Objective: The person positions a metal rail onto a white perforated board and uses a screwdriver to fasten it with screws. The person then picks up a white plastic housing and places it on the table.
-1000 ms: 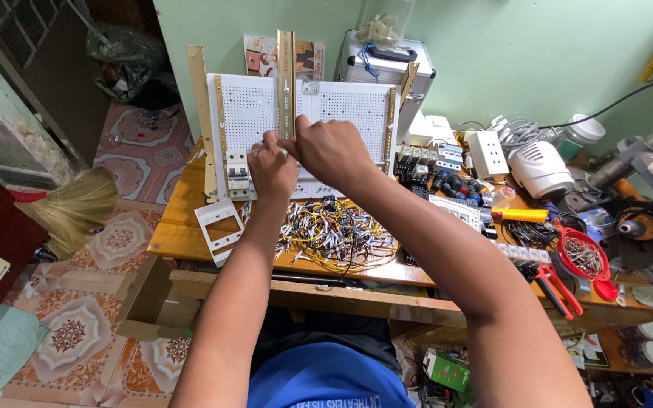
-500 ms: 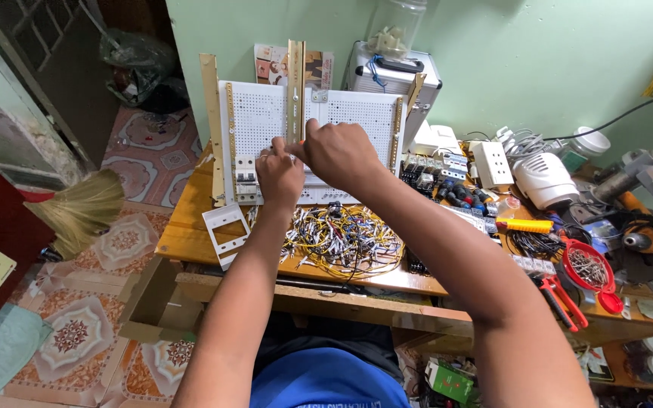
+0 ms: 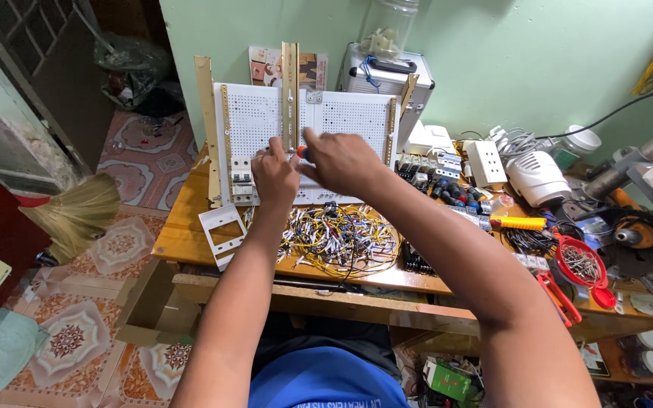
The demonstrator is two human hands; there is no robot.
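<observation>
From the head camera I see both hands raised to a white perforated mounting panel (image 3: 341,121) that stands tilted at the far side of the wooden workbench (image 3: 183,227). A brass-coloured rail (image 3: 290,91) runs upright down the middle of the panel, and two more such rails stand at its left and right edges.

My left hand (image 3: 275,175) rests against the panel just left of the middle rail, fingers bent, the fingertips touching the panel near the rail's lower end; I cannot tell if it pinches something small. My right hand (image 3: 341,162) is clenched around a screwdriver (image 3: 301,152) — only a bit of red and blue handle shows beside the thumb, and its tip points to the lower part of the middle rail.

At the lower left of the panel sits a grey circuit breaker (image 3: 241,180). In front of the panel, near me, lies a tangle of yellow and white wires (image 3: 338,238), and left of it a white plastic frame (image 3: 222,227) hangs over the bench edge.

To the right on the bench lie a white socket block (image 3: 487,162), a yellow-handled tool (image 3: 519,223), red pliers (image 3: 557,291) and a red strainer (image 3: 580,263) with small metal parts. Behind the panel stands a silver case (image 3: 391,79). On the floor at the left there is a straw broom (image 3: 77,215).
</observation>
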